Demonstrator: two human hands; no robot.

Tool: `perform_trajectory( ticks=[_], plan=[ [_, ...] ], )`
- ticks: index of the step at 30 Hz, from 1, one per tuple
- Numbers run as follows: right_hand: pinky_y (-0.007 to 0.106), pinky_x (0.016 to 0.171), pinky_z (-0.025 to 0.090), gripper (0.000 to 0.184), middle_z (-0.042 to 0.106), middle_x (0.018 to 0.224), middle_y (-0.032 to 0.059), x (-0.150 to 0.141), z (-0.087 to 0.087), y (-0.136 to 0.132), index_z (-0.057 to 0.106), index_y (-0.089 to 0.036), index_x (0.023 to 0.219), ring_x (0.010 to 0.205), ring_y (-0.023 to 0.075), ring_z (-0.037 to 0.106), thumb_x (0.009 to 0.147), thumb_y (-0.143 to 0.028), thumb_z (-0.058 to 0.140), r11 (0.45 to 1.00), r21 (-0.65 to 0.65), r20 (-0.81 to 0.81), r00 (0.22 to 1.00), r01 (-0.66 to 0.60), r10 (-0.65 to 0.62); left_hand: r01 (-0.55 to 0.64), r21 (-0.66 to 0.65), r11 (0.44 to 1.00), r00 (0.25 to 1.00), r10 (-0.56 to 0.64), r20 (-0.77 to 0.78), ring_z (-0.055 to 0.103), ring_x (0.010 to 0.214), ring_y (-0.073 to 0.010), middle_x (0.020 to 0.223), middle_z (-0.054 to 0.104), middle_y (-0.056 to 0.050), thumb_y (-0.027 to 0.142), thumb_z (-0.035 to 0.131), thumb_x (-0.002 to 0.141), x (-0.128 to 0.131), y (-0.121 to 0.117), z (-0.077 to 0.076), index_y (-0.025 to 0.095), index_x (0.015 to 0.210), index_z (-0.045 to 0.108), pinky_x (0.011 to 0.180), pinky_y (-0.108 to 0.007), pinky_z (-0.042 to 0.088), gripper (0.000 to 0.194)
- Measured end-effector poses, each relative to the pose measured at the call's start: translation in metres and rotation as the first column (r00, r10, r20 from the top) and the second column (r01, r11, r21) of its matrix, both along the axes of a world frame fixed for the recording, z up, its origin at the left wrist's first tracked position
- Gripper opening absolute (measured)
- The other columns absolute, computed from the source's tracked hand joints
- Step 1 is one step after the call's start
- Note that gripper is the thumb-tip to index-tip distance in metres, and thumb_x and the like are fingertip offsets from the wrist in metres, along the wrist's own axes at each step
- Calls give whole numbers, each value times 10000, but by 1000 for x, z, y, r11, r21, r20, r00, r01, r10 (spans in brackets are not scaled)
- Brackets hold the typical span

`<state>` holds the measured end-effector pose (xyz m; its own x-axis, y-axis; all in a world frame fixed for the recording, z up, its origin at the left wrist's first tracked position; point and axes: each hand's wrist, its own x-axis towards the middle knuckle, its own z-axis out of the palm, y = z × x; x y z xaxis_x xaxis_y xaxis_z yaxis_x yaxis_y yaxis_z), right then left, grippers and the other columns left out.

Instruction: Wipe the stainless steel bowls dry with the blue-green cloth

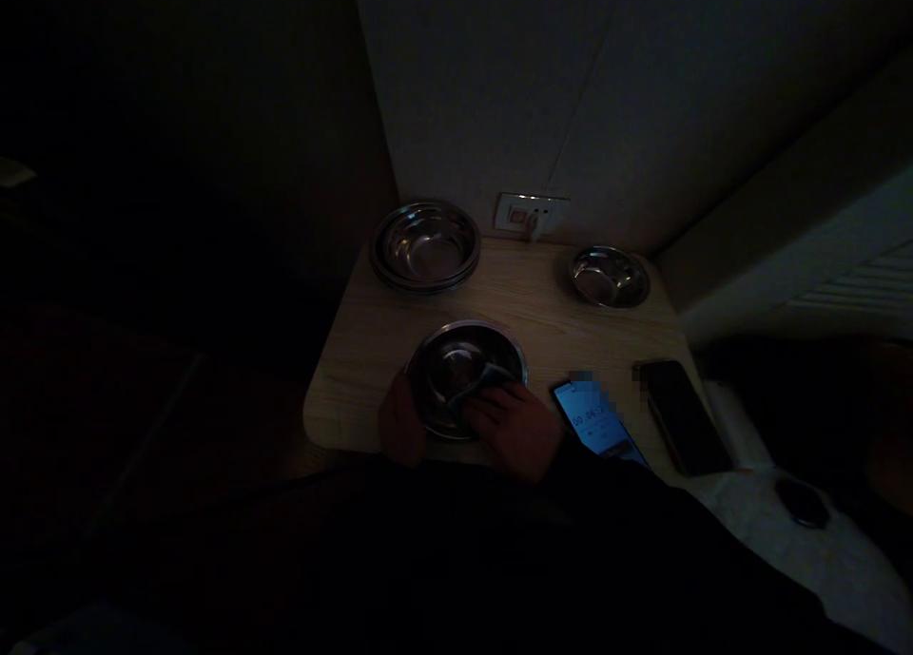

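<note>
A shiny metal bowl [446, 358] rests near the front of the small wooden table. My left hand [401, 424] is closed on its left rim. Over the right side of the rim reaches my right hand [514, 429], its fingers pressing a dark cloth [491, 376] against the inside wall. Dim light leaves the cloth's exact shape unclear. Behind, at the table's back left, stands a stack of metal bowls [428, 254]. One smaller metal bowl [609, 279] sits at the back right.
Right of the bowl lies a lit phone [595, 421] showing a timer, and beside it a dark phone [681, 417]. A wall socket [531, 214] with a plug is just above the tabletop [524, 289]. Lower right, a small dark object [802, 502] lies on a pale quilted surface [831, 560].
</note>
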<state>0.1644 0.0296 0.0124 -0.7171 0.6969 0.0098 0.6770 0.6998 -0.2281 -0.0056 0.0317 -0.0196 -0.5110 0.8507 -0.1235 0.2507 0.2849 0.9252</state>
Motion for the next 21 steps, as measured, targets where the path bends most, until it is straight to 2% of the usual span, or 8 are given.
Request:
perform_trajectory(
  ticks=[4, 6, 9, 13, 18, 21],
  plan=[
    [407, 908, 355, 312, 628, 1171, 62, -8, -3, -1, 556, -153, 1171, 1076, 233, 512, 869, -173, 481, 999, -16, -36, 999, 31, -32, 259, 152, 954, 954, -277, 115, 588, 1032, -212, 1094, 662, -74, 353, 401, 844, -9, 4, -2, 164, 1082, 629, 927, -318, 444, 379],
    [409, 916, 358, 307, 622, 1181, 58, -11, -4, 1, 557, -162, 1169, 1086, 229, 510, 875, -168, 470, 999, -31, -42, 998, 36, -37, 300, 196, 933, 930, -332, 156, 579, 1064, -217, 1154, 638, -75, 354, 397, 847, -10, 6, -5, 160, 1136, 596, 957, -335, 426, 401],
    [401, 929, 364, 298, 622, 1185, 53, -9, -6, 4, 570, -165, 1158, 1089, 227, 513, 877, -168, 470, 999, -23, -59, 998, 27, -28, 207, 185, 961, 963, -234, 134, 582, 1061, -225, 1128, 651, -81, 360, 373, 858, -8, 8, -6, 156, 1093, 609, 953, -345, 427, 390],
    [411, 964, 353, 302, 621, 1188, 65, -4, -12, 1, 590, -153, 1144, 1105, 238, 503, 862, -160, 481, 999, 36, -102, 995, 10, -7, 92, 162, 983, 984, -115, 139, 612, 988, -231, 998, 687, -88, 412, 317, 876, -2, 8, -1, 156, 982, 641, 888, -340, 465, 426],
    [410, 990, 362, 428, 563, 1267, 94, -31, -17, -13, 513, -128, 1250, 1163, 231, 463, 829, -205, 480, 997, -46, -244, 967, 65, -74, -22, 33, 999, 990, 18, 141, 634, 843, -242, 828, 693, -99, 418, 274, 884, 3, 10, 2, 157, 841, 646, 809, -366, 486, 456],
    [404, 1016, 346, 509, 497, 1334, 112, -36, -20, -19, 456, -87, 1300, 1221, 238, 418, 819, -252, 467, 996, -46, -286, 955, 72, -83, -83, 19, 996, 991, 80, 108, 624, 838, -245, 798, 685, -101, 404, 290, 880, 3, 10, 1, 161, 792, 631, 825, -377, 472, 428]
  ],
)
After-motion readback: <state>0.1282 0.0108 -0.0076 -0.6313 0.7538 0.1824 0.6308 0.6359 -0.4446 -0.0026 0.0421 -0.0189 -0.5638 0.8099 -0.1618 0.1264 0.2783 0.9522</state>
